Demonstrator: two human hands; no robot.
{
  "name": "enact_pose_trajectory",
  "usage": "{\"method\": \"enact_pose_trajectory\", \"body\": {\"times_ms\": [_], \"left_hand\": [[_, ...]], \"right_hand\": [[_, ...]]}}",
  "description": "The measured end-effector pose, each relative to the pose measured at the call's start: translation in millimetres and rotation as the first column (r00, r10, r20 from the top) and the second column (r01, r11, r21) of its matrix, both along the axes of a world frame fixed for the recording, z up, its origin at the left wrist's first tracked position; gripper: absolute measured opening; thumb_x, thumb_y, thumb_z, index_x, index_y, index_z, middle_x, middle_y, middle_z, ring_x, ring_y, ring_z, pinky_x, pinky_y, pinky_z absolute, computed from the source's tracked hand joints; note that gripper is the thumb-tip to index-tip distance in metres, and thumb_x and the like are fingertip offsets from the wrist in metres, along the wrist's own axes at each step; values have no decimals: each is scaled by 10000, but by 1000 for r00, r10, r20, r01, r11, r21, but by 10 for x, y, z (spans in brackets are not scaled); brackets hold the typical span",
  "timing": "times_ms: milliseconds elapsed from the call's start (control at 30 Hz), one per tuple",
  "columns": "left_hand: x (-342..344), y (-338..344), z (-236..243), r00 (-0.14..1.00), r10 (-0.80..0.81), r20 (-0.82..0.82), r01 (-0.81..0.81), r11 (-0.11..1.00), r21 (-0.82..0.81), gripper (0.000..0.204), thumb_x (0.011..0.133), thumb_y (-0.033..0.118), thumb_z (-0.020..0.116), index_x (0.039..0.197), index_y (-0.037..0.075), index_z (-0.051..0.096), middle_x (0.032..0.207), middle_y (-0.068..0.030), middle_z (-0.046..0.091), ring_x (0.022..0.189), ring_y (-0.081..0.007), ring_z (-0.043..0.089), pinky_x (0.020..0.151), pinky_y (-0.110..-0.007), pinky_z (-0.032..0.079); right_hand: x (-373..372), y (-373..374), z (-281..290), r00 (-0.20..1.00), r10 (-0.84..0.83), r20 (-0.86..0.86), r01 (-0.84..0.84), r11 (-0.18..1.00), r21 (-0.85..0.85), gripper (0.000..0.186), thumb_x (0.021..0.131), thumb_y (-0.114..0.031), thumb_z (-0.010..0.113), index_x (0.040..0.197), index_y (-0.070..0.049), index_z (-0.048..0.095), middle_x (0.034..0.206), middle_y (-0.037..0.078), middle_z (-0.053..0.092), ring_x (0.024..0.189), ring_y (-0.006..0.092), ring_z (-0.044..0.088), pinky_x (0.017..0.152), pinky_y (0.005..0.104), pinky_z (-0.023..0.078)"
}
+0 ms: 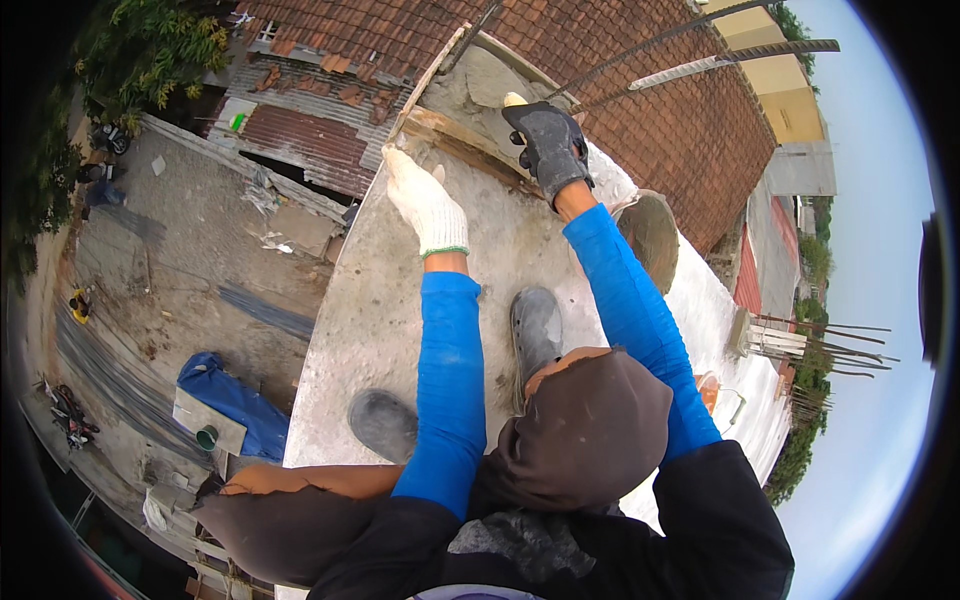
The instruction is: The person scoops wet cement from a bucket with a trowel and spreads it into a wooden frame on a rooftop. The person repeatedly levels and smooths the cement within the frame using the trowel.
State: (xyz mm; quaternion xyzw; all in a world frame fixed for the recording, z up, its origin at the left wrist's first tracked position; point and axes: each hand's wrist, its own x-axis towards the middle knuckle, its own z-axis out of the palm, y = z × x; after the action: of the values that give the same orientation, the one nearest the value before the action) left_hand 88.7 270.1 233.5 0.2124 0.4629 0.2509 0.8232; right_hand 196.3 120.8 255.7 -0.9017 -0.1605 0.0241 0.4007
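My left hand (425,200), in a white knit glove, reaches to the left end of a wooden board (465,148), fingers stretched out near the slab's edge. My right hand (550,145), in a grey-and-black glove, is closed at the board's far side, with a pale piece at its fingertips that I cannot make out. Beyond the board lies rough grey mortar (465,85) inside a raised border. My grey rubber shoes (535,325) stand on the stained concrete slab (345,305), below my hands.
Steel bars (680,70) jut over tiled roofs (650,130). A round grey object (650,240) sits right of my arm. The slab drops off leftward to a yard with a blue tarp (235,400), long bars (260,310), motorbikes (70,415) and a person in yellow (80,305).
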Motion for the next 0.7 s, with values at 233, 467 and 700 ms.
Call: {"method": "enact_pose_trajectory", "body": {"times_ms": [233, 467, 700], "left_hand": [[-23, 68, 21, 999, -27, 36, 28, 1000, -15, 697, 1091, 545, 504, 1538, 12, 459, 1570, -137, 472, 1319, -253, 528, 992, -407, 558], [6, -71, 45, 999, -39, 1, 39, 999, -7, 666, 1094, 544, 501, 1528, 39, 479, 1538, -108, 501, 1306, -248, 544, 965, -390, 571], [10, -30, 113, 998, -58, 33, 60, 997, -43, 637, 1088, 537, 517, 1500, 51, 509, 1514, -89, 529, 1301, -222, 548, 944, -384, 579]], "right_hand": [[-174, -32, 212, 995, -99, 28, 102, 908, -407, 352, 891, -372, 731, 1056, -62, 745, 1026, 198, 750, 967, 370, 717, 817, 470, 554], [-383, -56, 374, 956, 29, 292, 87, 922, -377, 602, 829, -448, 759, 1273, -43, 724, 1185, 200, 758, 1118, 389, 712, 970, 436, 551], [-242, -199, 235, 966, 100, 237, -4, 926, -377, 458, 913, -309, 758, 1267, -23, 704, 1067, 163, 763, 921, 283, 731, 795, 390, 577]]}}
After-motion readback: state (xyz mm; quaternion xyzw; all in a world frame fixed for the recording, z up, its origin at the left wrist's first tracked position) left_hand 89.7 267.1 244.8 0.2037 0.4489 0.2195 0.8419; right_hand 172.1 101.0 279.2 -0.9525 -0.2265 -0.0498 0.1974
